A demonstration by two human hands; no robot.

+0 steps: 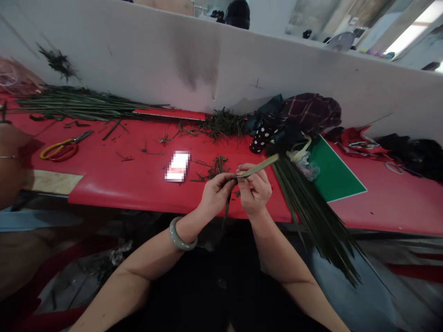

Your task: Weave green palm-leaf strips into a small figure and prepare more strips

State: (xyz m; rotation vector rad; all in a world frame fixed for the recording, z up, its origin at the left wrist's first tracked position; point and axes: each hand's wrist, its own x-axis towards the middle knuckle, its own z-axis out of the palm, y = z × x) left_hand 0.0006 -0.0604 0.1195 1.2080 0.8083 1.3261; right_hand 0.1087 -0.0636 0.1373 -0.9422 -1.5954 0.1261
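Note:
A flat green palm leaf strip (260, 167) is pinched between my two hands over the front of the red table. My left hand (216, 191) has thumb and fingers closed on its lower part, and a narrow dark end hangs below. Close beside it, my right hand (255, 190) is closed on the strip too, whose pale, wide end points up to the right. Fingers hide the place where the strip is folded or joined. A small heap of leaf scraps (218, 167) lies just beyond my left hand. To the right, a fan of long green leaves (311, 212) overhangs the table edge.
A lit phone (177, 166) lies on the red table (138, 184). Scissors with yellow handles (65, 146) lie at left, near another person's arm (12, 166). Leaf stems (79, 102) line the wall. A flowered black bottle (260, 137) and green board (337, 173) are at right.

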